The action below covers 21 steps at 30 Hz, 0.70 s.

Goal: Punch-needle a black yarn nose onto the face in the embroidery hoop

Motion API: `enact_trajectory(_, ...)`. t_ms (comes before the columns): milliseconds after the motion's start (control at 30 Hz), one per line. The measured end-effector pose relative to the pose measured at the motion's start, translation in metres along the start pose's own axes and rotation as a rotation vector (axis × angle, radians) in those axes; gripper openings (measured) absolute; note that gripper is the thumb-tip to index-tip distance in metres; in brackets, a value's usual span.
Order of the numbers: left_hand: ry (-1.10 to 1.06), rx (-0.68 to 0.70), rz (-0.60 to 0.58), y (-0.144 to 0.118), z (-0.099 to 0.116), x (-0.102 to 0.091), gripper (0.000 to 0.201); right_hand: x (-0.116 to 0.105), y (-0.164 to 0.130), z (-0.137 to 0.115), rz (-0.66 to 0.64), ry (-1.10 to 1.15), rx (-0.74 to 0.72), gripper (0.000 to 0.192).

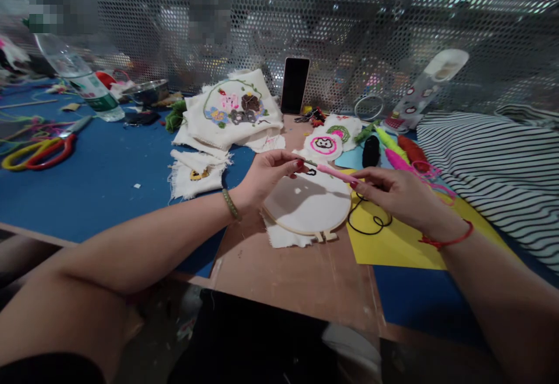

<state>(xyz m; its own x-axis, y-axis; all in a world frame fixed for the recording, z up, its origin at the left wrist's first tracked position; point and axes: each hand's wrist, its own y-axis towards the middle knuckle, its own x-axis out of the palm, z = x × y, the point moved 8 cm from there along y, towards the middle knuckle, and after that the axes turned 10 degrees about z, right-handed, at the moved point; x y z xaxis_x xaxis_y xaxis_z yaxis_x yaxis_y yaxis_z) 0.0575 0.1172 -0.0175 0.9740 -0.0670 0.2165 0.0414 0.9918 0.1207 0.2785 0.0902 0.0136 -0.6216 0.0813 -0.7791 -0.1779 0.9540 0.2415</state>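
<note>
A pink punch needle [335, 173] is stretched between my two hands above a round embroidery hoop [308, 203]. My left hand [279, 173] pinches its thin dark end; a finger partly hides the tip. Around the rear of the pink handle, the fingers of my right hand [391, 192] are closed. White cloth fills the hoop, with a small black stitched outline [311, 171] near its far edge. Black yarn [375, 221] loops below my right hand over a yellow sheet [402, 244].
Stitched white cloths [238, 110] and round patches [324, 144] lie behind the hoop. A phone [295, 86] leans on the perforated metal screen. Scissors [48, 148] and a bottle [89, 84] are left; yarn bundles [371, 151], a clear cup [421, 96] and striped fabric [493, 163] right.
</note>
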Motion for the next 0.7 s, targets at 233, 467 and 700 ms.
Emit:
enact_trajectory(233,0.039,0.022,0.007,0.0006,0.0030,-0.0010,0.015,-0.0024,-0.0010,-0.0033,0.041,-0.056,-0.057,0.060)
enact_trajectory(467,0.095,0.008,-0.006,0.0033,-0.0029,-0.0035,0.019,-0.0063,-0.0017,-0.0023,0.087,-0.067,-0.066,0.053)
enact_trajectory(700,0.078,0.024,-0.031,0.0022,0.0004,0.0002,0.018,-0.0082,-0.0035,0.0014,0.077,-0.041,-0.030,0.050)
